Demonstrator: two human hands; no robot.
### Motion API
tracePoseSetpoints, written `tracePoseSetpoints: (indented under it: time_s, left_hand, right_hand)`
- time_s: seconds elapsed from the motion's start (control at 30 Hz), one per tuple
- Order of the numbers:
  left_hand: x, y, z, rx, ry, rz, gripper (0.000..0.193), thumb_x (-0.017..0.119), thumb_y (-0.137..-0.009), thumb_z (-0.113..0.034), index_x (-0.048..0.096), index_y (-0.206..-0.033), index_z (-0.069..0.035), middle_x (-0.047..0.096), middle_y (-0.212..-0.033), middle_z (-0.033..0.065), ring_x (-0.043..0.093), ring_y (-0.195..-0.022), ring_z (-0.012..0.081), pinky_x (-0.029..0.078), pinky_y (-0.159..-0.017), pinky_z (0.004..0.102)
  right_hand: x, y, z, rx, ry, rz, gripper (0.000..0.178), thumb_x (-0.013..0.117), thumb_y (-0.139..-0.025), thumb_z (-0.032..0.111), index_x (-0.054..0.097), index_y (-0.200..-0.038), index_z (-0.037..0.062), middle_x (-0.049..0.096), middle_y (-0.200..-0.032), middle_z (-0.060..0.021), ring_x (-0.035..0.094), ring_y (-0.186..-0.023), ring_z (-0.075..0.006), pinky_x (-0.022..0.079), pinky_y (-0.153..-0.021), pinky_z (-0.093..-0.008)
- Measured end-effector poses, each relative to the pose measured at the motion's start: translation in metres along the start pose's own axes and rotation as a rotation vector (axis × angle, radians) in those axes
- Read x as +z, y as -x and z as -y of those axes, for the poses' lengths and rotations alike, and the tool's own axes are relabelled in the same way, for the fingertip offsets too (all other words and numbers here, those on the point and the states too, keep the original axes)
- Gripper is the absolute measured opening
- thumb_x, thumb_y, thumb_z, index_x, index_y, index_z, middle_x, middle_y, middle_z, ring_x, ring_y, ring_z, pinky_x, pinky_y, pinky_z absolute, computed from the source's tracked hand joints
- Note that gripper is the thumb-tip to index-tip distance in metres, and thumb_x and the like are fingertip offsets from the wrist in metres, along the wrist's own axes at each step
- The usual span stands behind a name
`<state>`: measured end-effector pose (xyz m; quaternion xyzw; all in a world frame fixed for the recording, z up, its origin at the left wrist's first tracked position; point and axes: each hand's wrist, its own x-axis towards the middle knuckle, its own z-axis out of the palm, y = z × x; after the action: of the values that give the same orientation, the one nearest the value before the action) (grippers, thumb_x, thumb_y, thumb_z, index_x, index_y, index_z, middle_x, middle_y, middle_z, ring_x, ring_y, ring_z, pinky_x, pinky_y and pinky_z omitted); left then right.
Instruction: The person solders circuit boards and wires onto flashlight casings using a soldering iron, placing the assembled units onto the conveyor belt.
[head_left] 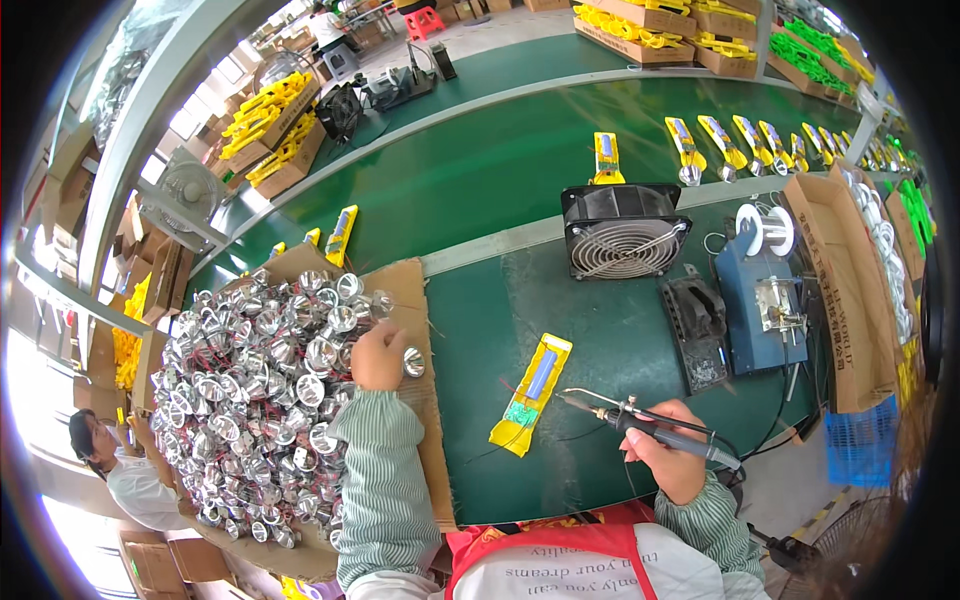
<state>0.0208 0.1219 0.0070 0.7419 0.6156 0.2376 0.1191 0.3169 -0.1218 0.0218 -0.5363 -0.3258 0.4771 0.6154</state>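
My left hand (pixel 379 357) is at the right edge of a big heap of silvery lamp reflectors (pixel 250 390) with thin red wires. Its fingers are curled closed, and one reflector (pixel 412 361) shows at its side; the grip itself is partly hidden. In my right hand (pixel 668 455) is a soldering iron (pixel 655 430) with a thin curved metal tube beside its tip, pointing left. Just left of that tip, a yellow flashlight housing (pixel 510 437) lies tilted on the green mat, holding a blue cylindrical battery (pixel 542 374) and a small green circuit board (pixel 521 412).
A black fan (pixel 625 235) stands beyond the housing. To the right are a blue solder-feed machine (pixel 762 295) with a white spool (pixel 765 230), a black holder (pixel 695 330) and a long cardboard box (pixel 840 290). Yellow housings line the green conveyor (pixel 480 165). Another person (pixel 130 470) sits far left.
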Motion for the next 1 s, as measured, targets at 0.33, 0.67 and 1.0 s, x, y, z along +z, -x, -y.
tracePoseSetpoints:
  time_s: [0.33, 0.67, 1.0]
  left_hand:
    - [0.0, 0.102, -0.061, 0.108, 0.255, 0.33, 0.014, 0.068, -0.076, -0.01, 0.064, -0.083, 0.0, 0.059, -0.073, 0.0113, 0.058, -0.065, 0.0222, 0.045, -0.058, 0.0324]
    - [0.025, 0.115, -0.067, 0.158, 0.342, 0.373, 0.008, 0.064, -0.076, -0.006, 0.06, -0.078, 0.0, 0.059, -0.084, 0.0124, 0.054, -0.076, 0.0297, 0.044, -0.066, 0.0356]
    - [0.023, 0.116, -0.07, 0.142, 0.314, 0.399, 0.005, 0.063, -0.075, -0.003, 0.059, -0.077, 0.0, 0.06, -0.081, 0.0126, 0.057, -0.076, 0.0273, 0.046, -0.066, 0.0338]
  right_hand:
    - [0.007, -0.007, -0.013, 0.036, 0.042, 0.123, 0.017, 0.064, -0.079, 0.001, 0.054, -0.09, -0.0041, 0.065, -0.076, -0.0113, 0.063, -0.064, -0.0124, 0.052, -0.055, -0.0236]
    - [0.024, -0.014, -0.025, 0.093, 0.087, 0.168, 0.017, 0.063, -0.079, 0.0, 0.051, -0.09, -0.0041, 0.063, -0.079, -0.0143, 0.066, -0.069, -0.0174, 0.056, -0.057, -0.0264]
    - [0.028, -0.02, -0.029, 0.145, 0.111, 0.181, 0.016, 0.064, -0.079, 0.001, 0.052, -0.088, -0.0046, 0.064, -0.08, -0.0133, 0.065, -0.07, -0.0159, 0.055, -0.058, -0.0255]
